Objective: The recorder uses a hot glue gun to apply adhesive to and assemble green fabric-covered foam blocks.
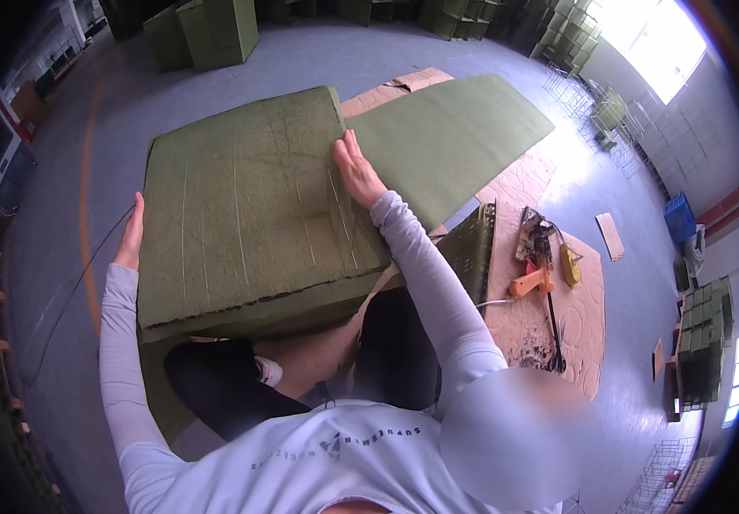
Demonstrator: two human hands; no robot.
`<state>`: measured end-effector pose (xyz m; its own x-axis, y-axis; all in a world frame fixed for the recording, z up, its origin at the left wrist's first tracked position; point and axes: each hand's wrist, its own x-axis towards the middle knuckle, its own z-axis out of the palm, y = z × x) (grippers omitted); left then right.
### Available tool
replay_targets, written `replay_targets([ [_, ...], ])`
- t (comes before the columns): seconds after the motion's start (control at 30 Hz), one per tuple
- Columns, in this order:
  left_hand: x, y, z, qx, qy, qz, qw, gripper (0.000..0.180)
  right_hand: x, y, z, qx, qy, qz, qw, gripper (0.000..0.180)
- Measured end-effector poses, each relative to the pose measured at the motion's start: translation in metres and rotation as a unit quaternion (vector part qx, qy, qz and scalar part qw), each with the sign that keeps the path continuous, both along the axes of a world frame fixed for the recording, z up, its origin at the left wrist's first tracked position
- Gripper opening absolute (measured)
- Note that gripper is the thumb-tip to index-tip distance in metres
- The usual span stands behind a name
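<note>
A large olive-green, box-shaped piece point(241, 206) stands in front of my bent legs, its broad upper face wrinkled and marked with pale, thread-like lines. Along its near edge runs a dark, uneven seam. My left hand point(132, 233) is held upright along the left side, fingers straight and together. On the right edge of the upper face lies my right hand point(358, 171), its fingers stretched out flat. Neither hand grips anything. Beside the right hand, a smooth flat green sheet point(451, 141) lies on cardboard.
To my right, an orange glue gun point(534, 281) and a yellow object point(571, 265) rest on a stained cardboard sheet point(588, 317). Green boxes point(215, 34) stand at the back. Wire frames point(601, 128) and a blue crate point(679, 217) line the right wall. A cable point(65, 313) crosses the floor at left.
</note>
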<state>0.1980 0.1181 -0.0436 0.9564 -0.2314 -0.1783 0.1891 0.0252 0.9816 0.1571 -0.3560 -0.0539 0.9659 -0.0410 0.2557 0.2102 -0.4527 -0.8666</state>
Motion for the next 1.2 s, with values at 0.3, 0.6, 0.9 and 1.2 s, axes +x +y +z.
replay_targets([
  [0.3, -0.009, 0.004, -0.006, 0.319, -0.078, 0.114, 0.938, 0.092, 0.015, -0.017, 0.020, 0.126, 0.066, -0.029, 0.989, 0.080],
  [0.6, -0.007, 0.000, -0.016, 0.414, -0.103, 0.111, 0.898, 0.096, 0.098, -0.020, -0.015, 0.139, 0.035, 0.050, 0.988, 0.078],
  [0.9, -0.015, -0.013, -0.002, 0.453, -0.105, 0.123, 0.877, 0.096, 0.201, -0.007, 0.001, -0.239, -0.009, -0.061, 0.969, 0.088],
  [1.2, -0.014, -0.002, -0.007, 0.435, -0.118, 0.105, 0.886, 0.099, 0.128, -0.031, 0.000, 0.231, 0.136, -0.045, 0.962, 0.081],
])
